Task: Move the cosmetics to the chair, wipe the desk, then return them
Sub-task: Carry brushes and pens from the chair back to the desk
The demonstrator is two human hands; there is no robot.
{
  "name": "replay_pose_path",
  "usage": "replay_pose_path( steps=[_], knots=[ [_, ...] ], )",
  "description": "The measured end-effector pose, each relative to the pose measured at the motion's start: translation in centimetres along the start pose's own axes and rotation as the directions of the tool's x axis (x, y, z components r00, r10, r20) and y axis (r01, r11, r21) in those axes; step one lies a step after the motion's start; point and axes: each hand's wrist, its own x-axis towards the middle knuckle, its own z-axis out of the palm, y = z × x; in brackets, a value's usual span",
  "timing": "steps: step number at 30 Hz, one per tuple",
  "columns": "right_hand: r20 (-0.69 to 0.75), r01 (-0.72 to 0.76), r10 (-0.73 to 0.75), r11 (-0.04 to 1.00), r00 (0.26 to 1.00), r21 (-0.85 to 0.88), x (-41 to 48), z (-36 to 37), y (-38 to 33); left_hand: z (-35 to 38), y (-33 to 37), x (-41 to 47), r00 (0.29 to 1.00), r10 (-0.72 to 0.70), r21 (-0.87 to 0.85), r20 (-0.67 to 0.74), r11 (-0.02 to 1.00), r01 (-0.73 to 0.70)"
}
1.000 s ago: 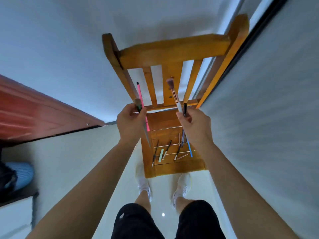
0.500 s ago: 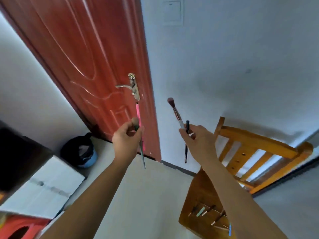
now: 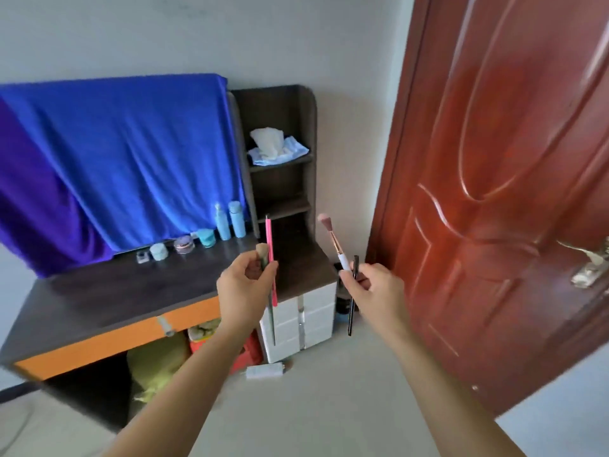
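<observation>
The left hand (image 3: 245, 291) pinches two slim things upright between thumb and fingers: a tan-tipped brush (image 3: 262, 251) and a pink pencil (image 3: 269, 245). The right hand (image 3: 375, 291) pinches a pink-bristled makeup brush (image 3: 334, 242) and a black pencil (image 3: 352, 311) the same way. Both hands are raised in front of the dark worktop (image 3: 115, 291), above the floor and not yet over its surface.

A row of small jars (image 3: 184, 245) and two pale blue bottles (image 3: 230, 221) stands along the back edge of the worktop, under a draped blue towel (image 3: 115, 153). With these lined up there and the hands facing them, this reads as the return leg: some cosmetics seem to be back, and these four have yet to be set down. Whether the wiping is done cannot be confirmed. No cloth is in either hand, though crumpled cloths (image 3: 270, 141) lie on a side shelf.

The chair is out of view, so what remains on it is unknown. The towel hides whatever it hangs over. A white tube-like item (image 3: 265, 371) lies on the floor by the white drawers (image 3: 303, 318); it is too blurred to identify.
</observation>
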Motion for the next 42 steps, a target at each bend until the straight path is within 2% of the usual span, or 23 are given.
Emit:
replay_pose_path(
  steps=[6, 12, 22, 29, 36, 42],
  knots=[
    [0.226, 0.085, -0.094, 0.995, 0.970, 0.050, 4.9, 13.1, -5.4, -7.9, -8.7, 7.0, 0.970, -0.172, 0.001, -0.169, 0.985, 0.175],
    [0.308, 0.102, -0.138, 0.986, 0.941, 0.130, 12.3, 25.6, -6.9, -10.2, -16.5, 16.0, 0.923, -0.255, 0.030, -0.289, 0.961, 0.275],
    [0.498, 0.102, -0.169, 0.982, 0.851, 0.160, 26.1, 41.3, -10.7, -11.7, -23.3, 32.9, 0.866, -0.364, 0.085, -0.343, 0.906, 0.414],
    [0.641, 0.021, -0.075, 0.996, 0.764, 0.091, 27.6, 51.8, -12.4, -13.9, -32.1, 37.7, 0.819, -0.488, 0.104, -0.302, 0.837, 0.537],
    [0.703, -0.101, 0.199, 0.979, 0.682, -0.180, 24.2, 60.5, -11.1, -14.4, -42.5, 40.7, 0.773, -0.626, 0.237, -0.102, 0.739, 0.630],
    [0.705, -0.209, 0.381, 0.923, 0.598, -0.322, 22.8, 66.1, -9.8, -13.0, -48.0, 43.2, 0.719, -0.694, 0.353, 0.017, 0.677, 0.645]
  ],
)
